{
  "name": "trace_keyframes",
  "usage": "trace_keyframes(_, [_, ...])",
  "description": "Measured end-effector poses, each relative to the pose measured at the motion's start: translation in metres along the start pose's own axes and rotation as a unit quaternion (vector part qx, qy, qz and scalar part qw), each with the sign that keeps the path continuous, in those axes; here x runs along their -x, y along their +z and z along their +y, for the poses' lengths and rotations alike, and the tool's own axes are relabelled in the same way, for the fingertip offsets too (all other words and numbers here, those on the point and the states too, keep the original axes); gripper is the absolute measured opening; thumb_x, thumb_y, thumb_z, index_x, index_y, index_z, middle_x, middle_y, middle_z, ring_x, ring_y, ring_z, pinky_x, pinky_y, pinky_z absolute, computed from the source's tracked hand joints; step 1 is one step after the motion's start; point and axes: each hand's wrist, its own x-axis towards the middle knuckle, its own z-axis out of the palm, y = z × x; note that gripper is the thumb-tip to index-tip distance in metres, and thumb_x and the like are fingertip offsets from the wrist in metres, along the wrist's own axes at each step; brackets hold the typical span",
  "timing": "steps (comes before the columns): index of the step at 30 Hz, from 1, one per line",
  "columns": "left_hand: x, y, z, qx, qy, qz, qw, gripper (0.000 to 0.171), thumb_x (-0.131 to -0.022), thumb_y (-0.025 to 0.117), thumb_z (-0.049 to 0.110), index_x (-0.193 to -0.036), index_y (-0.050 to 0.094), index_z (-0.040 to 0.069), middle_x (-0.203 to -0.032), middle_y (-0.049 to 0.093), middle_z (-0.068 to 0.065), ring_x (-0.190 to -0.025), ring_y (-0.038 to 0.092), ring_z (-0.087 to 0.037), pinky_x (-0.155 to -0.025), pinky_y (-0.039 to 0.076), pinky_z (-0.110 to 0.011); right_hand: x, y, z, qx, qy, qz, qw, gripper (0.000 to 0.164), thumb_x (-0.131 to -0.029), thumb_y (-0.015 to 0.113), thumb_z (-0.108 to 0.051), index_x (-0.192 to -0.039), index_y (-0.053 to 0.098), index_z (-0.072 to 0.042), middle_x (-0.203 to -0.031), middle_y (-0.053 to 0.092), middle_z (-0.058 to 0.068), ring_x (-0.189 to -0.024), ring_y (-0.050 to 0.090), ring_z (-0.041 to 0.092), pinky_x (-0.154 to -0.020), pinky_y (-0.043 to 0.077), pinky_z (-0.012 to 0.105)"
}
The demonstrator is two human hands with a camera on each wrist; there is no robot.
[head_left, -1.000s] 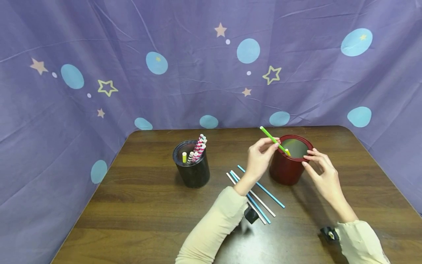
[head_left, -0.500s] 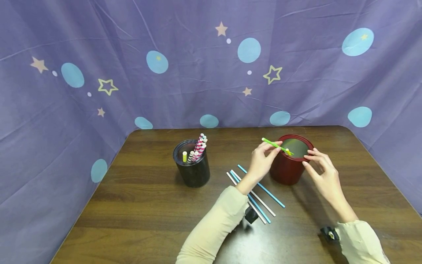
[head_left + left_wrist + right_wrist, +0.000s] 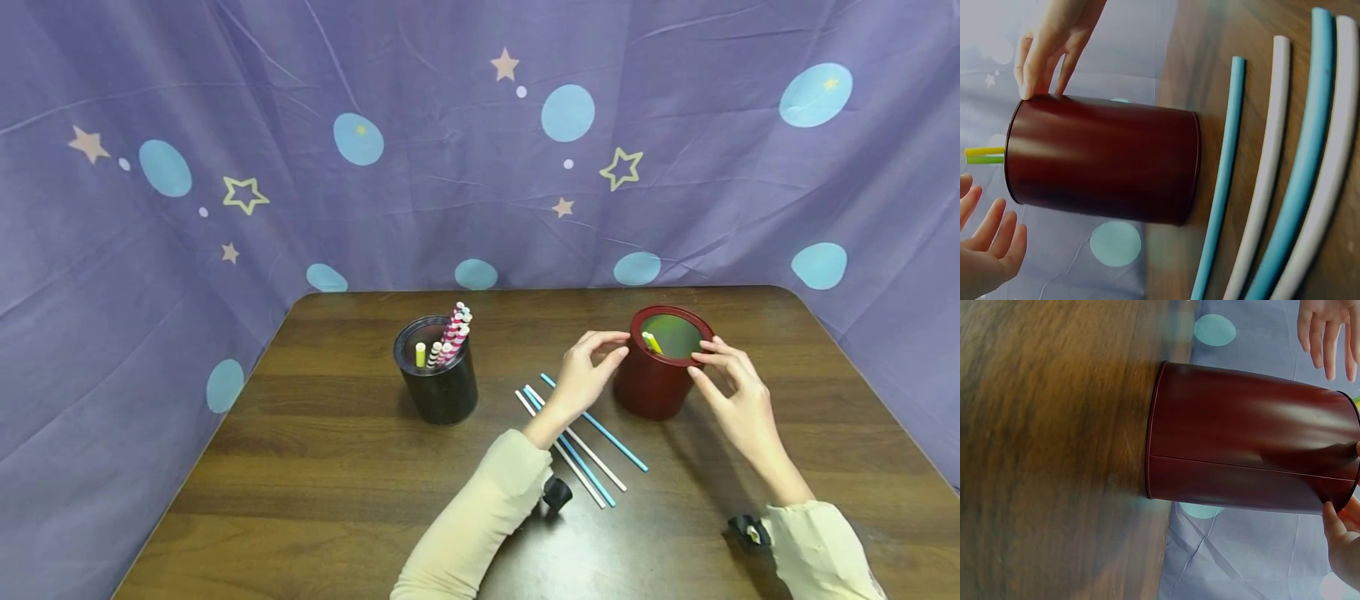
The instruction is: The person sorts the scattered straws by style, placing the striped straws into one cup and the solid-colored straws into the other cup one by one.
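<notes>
A dark red canister (image 3: 652, 387) stands upright on the table at the right. Inside it a yellow straw (image 3: 985, 150) and a green straw (image 3: 985, 160) lean together, their ends poking past the rim. My right hand (image 3: 738, 400) grips the canister's right rim between fingertips and thumb. Just off its left side is my left hand (image 3: 583, 375), fingers spread and holding nothing; in the left wrist view a gap shows between those fingers and the straw ends. Below the left wrist, two blue straws (image 3: 1222, 169) and two white straws (image 3: 1266, 162) lie on the wood.
To the left stands a black canister (image 3: 441, 396) with several pink-and-white striped straws (image 3: 457, 329) and a yellow straw (image 3: 420, 355) in it. A purple curtain (image 3: 435, 225) with stars and blue ovals hangs behind the wooden table (image 3: 315, 467).
My left hand tilted the green straw down and let it go into the red canister, then drew back slightly left. The right hand has stayed at the rim.
</notes>
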Motion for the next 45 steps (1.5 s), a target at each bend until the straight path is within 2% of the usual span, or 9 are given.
trace_keyframes(8, [0.006,-0.015,0.000,-0.014,-0.009,-0.034,0.9993,0.022,-0.085,0.058,0.012,-0.104,0.061,0.001,-0.101,0.061,-0.009,-0.095,0.058,-0.014,-0.082,0.047,-0.021,-0.001,0.000,-0.002,-0.005,-0.001,0.003,1.000,0.034,-0.075,0.067,0.000,-0.106,0.063,-0.013,-0.119,0.053,0.002,-0.122,0.039,0.021,-0.096,0.036,0.019])
trace_keyframes(16, [0.009,-0.025,-0.002,-0.018,-0.025,-0.074,0.9968,0.022,-0.085,0.058,0.013,-0.105,0.062,0.004,-0.102,0.061,-0.007,-0.096,0.057,-0.016,-0.080,0.045,-0.016,-0.001,0.001,-0.004,-0.006,-0.006,0.004,1.000,0.033,-0.075,0.067,-0.001,-0.106,0.063,-0.012,-0.119,0.054,0.003,-0.122,0.039,0.022,-0.096,0.036,0.019])
trace_keyframes(23, [0.012,-0.033,-0.004,-0.005,-0.040,-0.108,0.9933,0.021,-0.083,0.059,0.007,-0.103,0.062,0.001,-0.103,0.061,-0.011,-0.099,0.055,-0.022,-0.084,0.047,-0.033,-0.003,0.001,-0.010,0.002,-0.007,0.004,1.000,0.032,-0.076,0.068,-0.003,-0.106,0.063,-0.012,-0.119,0.054,0.003,-0.122,0.039,0.022,-0.095,0.036,0.017])
trace_keyframes(24, [0.013,-0.034,-0.005,-0.005,-0.040,-0.113,0.9928,0.021,-0.083,0.059,0.006,-0.103,0.062,0.000,-0.102,0.061,-0.012,-0.099,0.055,-0.022,-0.084,0.048,-0.034,-0.004,-0.001,-0.020,-0.026,-0.005,0.000,1.000,0.030,-0.077,0.067,-0.004,-0.106,0.063,-0.011,-0.119,0.054,0.004,-0.122,0.039,0.022,-0.096,0.037,0.020])
trace_keyframes(30, [0.016,-0.042,-0.006,-0.027,-0.035,-0.144,0.9886,0.020,-0.083,0.060,0.007,-0.102,0.062,0.001,-0.100,0.062,-0.009,-0.095,0.058,-0.019,-0.081,0.048,-0.024,-0.003,-0.001,-0.017,-0.029,0.001,0.001,1.000,0.030,-0.077,0.067,-0.004,-0.106,0.063,-0.010,-0.119,0.054,0.005,-0.122,0.039,0.022,-0.095,0.037,0.020])
trace_keyframes(31, [0.017,-0.044,-0.005,-0.030,-0.033,-0.149,0.9878,0.020,-0.083,0.060,0.008,-0.102,0.062,0.002,-0.099,0.062,-0.009,-0.095,0.058,-0.018,-0.081,0.048,-0.023,-0.002,0.001,-0.007,-0.001,0.000,0.005,1.000,0.031,-0.076,0.067,-0.003,-0.106,0.063,-0.011,-0.119,0.054,0.004,-0.122,0.039,0.022,-0.095,0.036,0.017])
trace_keyframes(35, [0.019,-0.050,-0.008,-0.029,-0.028,-0.167,0.9851,0.021,-0.083,0.060,0.010,-0.103,0.062,0.001,-0.100,0.061,-0.010,-0.094,0.058,-0.015,-0.083,0.048,-0.028,-0.001,0.001,-0.004,-0.002,0.003,0.006,1.000,0.032,-0.076,0.067,-0.002,-0.106,0.063,-0.012,-0.120,0.053,0.003,-0.123,0.039,0.021,-0.095,0.036,0.018])
trace_keyframes(41, [0.023,-0.057,-0.014,-0.061,-0.021,-0.183,0.9810,0.021,-0.083,0.060,0.012,-0.103,0.062,0.004,-0.100,0.061,-0.006,-0.094,0.056,-0.014,-0.083,0.047,-0.034,0.000,0.001,-0.004,0.002,0.003,0.007,1.000,0.033,-0.075,0.067,-0.001,-0.106,0.063,-0.013,-0.119,0.054,0.001,-0.122,0.039,0.021,-0.095,0.037,0.018])
trace_keyframes(45, [0.027,-0.062,-0.016,-0.081,-0.020,-0.189,0.9785,0.021,-0.082,0.061,0.012,-0.102,0.063,0.005,-0.099,0.061,-0.006,-0.094,0.056,-0.017,-0.080,0.047,-0.028,0.000,0.001,-0.004,-0.001,0.005,0.006,1.000,0.033,-0.076,0.067,-0.001,-0.106,0.063,-0.013,-0.120,0.053,0.001,-0.123,0.039,0.021,-0.095,0.036,0.018])
